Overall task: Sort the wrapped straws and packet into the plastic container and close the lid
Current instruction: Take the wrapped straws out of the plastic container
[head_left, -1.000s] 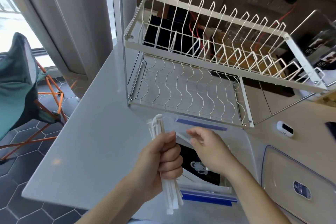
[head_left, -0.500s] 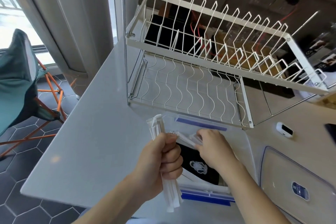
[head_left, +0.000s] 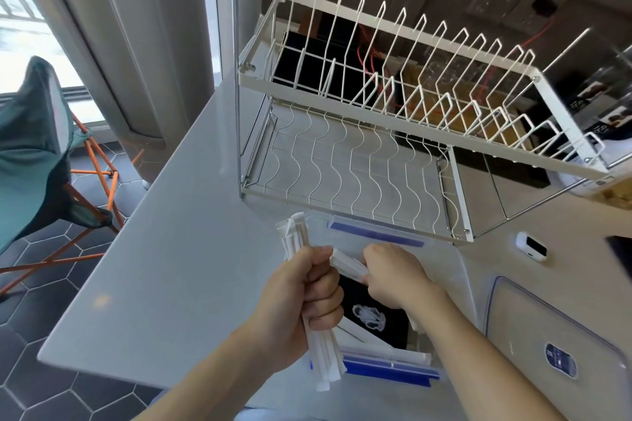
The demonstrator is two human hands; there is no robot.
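Over the container (head_left: 383,236), left hand (head_left: 304,297) still grips the bundle (head_left: 295,239) — right hand (head_left: 393,278) now pinches loose straws (head_left: 347,267).

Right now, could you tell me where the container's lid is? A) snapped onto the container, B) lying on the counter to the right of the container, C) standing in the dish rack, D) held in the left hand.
B: the lid lies flat on the counter to the right of the open plastic container, while the left hand grips a bundle of wrapped straws.
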